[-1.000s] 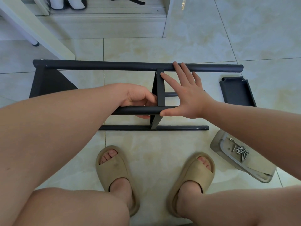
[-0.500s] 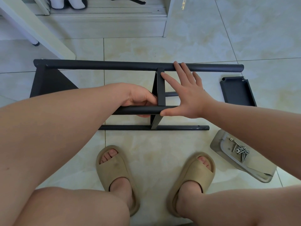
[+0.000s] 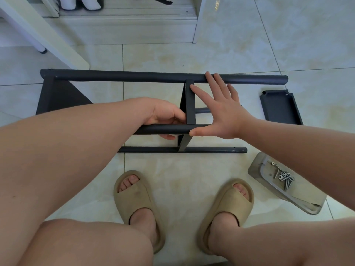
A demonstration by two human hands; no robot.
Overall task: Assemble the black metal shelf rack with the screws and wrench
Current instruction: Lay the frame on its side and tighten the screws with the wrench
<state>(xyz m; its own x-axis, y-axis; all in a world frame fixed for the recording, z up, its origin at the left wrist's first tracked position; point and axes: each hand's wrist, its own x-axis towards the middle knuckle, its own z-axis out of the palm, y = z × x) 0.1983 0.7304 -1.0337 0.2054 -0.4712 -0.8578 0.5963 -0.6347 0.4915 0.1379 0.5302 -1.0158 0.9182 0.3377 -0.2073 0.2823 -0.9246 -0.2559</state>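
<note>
Head view: the black shelf rack (image 3: pixel 123 76) is laid on its side on the floor. Of the hands, the left hand (image 3: pixel 165 116) is curled round the near tube (image 3: pixel 167 129); the right hand (image 3: pixel 224 112) is spread flat, spanning both tubes. The frame is judged stiff, fairly light and smooth-coated, so hold is best taken on the tubes. The screws (image 3: pixel 285 178) are kept in a tray (image 3: pixel 257 169) at the right.

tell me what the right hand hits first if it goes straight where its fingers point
The far tube. The right hand is open with fingers pointing away from the person, and the fingertips overlap that tube in the picture; whether they touch it or hover above is unclear.
</note>
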